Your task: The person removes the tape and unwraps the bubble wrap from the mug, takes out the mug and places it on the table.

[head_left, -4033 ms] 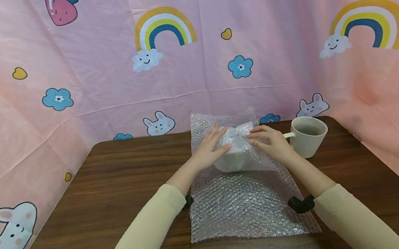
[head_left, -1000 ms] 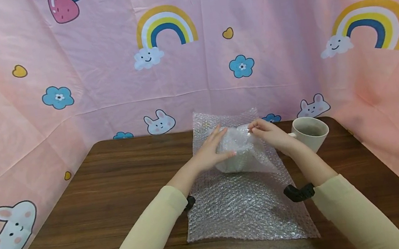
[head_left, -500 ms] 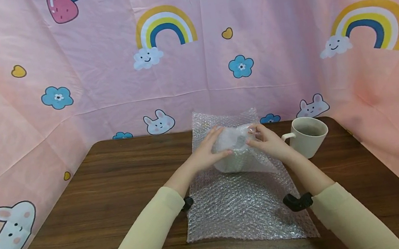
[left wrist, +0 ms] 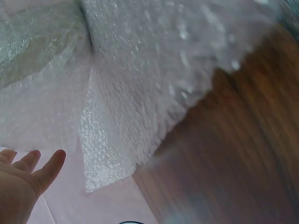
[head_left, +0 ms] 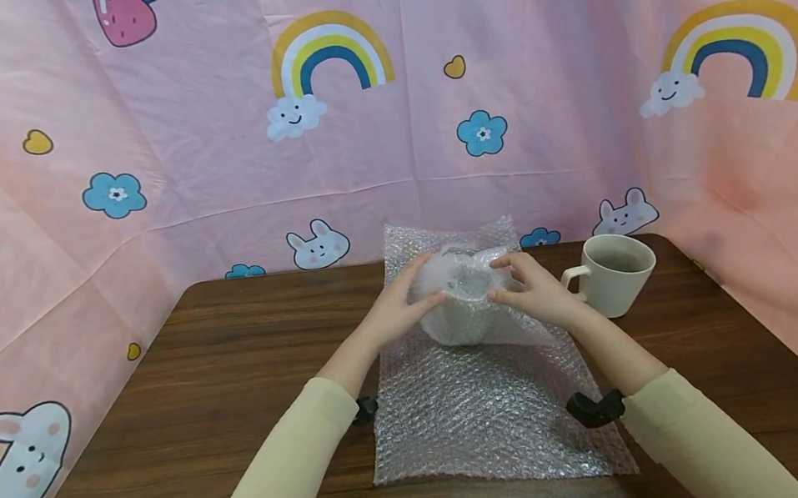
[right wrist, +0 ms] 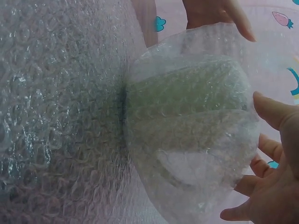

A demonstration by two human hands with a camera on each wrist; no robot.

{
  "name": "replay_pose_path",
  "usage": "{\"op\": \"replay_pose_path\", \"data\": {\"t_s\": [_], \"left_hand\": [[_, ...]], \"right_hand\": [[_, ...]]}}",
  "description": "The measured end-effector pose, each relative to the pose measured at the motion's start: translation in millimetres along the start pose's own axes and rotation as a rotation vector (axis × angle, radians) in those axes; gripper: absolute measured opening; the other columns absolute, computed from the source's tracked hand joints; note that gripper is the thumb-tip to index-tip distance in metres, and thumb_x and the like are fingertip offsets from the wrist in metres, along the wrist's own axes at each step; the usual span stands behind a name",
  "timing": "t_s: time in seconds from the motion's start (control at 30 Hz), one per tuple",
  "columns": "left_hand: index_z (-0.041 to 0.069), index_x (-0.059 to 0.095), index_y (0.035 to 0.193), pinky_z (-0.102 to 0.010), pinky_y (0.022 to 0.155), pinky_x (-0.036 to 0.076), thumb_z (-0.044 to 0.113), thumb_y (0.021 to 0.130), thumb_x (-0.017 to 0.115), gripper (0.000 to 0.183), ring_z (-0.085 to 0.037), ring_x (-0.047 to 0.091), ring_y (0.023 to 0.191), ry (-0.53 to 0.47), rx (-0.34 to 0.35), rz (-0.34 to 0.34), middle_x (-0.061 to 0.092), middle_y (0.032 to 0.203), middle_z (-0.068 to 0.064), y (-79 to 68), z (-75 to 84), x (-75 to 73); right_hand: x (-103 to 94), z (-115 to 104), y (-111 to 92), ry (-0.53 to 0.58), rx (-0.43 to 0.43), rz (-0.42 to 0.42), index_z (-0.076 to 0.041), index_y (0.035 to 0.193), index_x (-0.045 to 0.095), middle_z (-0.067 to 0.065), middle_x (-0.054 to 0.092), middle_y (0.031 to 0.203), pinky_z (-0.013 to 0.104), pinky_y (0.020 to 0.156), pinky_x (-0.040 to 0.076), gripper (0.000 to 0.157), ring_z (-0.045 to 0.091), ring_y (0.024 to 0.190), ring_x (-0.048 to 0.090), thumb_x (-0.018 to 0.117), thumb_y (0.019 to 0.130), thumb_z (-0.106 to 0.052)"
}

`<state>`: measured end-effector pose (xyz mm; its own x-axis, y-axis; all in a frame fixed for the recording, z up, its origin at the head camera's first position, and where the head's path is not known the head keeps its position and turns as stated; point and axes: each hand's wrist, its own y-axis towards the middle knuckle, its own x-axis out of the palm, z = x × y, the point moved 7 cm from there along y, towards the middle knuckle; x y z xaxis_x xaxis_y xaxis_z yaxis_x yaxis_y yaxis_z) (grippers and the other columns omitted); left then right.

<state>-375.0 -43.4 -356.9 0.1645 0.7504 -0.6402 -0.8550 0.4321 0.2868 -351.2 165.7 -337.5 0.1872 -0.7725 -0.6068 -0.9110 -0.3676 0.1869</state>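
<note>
Flanking a pale, rounded, bubble-wrapped bundle [head_left: 458,325], your left hand [head_left: 394,312] touches its left side, fingers extended; your right hand [head_left: 539,289] bends its fingers at the right, pinch unclear. It sits on a clear bubble-wrap sheet [head_left: 489,418] toward the far edge of the dark-brown wooden surface [head_left: 247,361].

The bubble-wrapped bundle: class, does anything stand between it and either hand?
Nothing visible does. The left hand is at the left side of the bundle, the right hand at its right. The bubble wrap sheet lies underneath, and the mug stands off to the right, not between them.
</note>
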Motion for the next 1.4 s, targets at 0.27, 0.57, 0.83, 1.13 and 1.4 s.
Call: {"op": "replay_pose_path", "data": {"t_s": [0.27,0.57,0.83,1.13,1.4], "left_hand": [[0.028,0.019,0.154,-0.054,0.107,0.026,0.048,0.095,0.055,0.072,-0.029,0.022,0.141,-0.111,-0.051,0.059,0.021,0.157,-0.004,-7.8,-13.6,-14.2],[0.018,0.026,0.153,-0.051,0.106,0.030,0.039,0.097,0.056,0.067,-0.033,0.030,0.137,-0.220,-0.108,0.146,0.029,0.153,-0.013,-16.6,-33.9,-30.0],[0.013,0.033,0.149,-0.049,0.107,0.028,0.029,0.098,0.057,0.059,-0.031,0.033,0.135,-0.330,-0.112,0.223,0.035,0.149,-0.017,-20.3,-51.8,-39.6],[0.008,0.034,0.148,-0.049,0.109,0.026,0.032,0.099,0.054,0.058,-0.032,0.024,0.139,-0.311,-0.201,0.230,0.020,0.156,-0.015,-26.4,-65.5,-43.6],[-0.004,0.034,0.145,-0.040,0.110,0.026,0.031,0.100,0.052,0.060,-0.029,0.026,0.139,-0.258,-0.273,0.199,0.034,0.150,-0.017,-27.0,-80.9,-43.1]], "right_hand": [[0.4,2.0,-0.4,-0.004,-0.001,0.003,-0.004,0.136,0.043,0.021,0.028,0.145,0.055,0.104,0.031,0.055,0.050,0.134,0.024,0.066,0.093,-0.027],[0.8,2.1,-1.1,-0.007,-0.006,0.008,-0.003,0.136,0.044,0.022,0.027,0.145,0.055,0.104,0.031,0.055,0.051,0.134,0.024,0.067,0.092,-0.028],[0.8,1.7,-3.1,0.002,-0.002,0.007,-0.004,0.136,0.044,0.020,0.026,0.146,0.055,0.104,0.031,0.055,0.050,0.134,0.024,0.066,0.092,-0.029],[0.2,1.4,-4.1,-0.004,0.013,0.008,-0.005,0.138,0.043,0.019,0.026,0.147,0.056,0.104,0.030,0.056,0.050,0.135,0.023,0.065,0.093,-0.029],[0.0,-23.6,-13.0,0.031,0.020,-0.006,0.006,0.136,0.041,0.027,0.024,0.145,0.059,0.103,0.029,0.051,0.054,0.133,0.021,0.063,0.094,-0.015]]}}
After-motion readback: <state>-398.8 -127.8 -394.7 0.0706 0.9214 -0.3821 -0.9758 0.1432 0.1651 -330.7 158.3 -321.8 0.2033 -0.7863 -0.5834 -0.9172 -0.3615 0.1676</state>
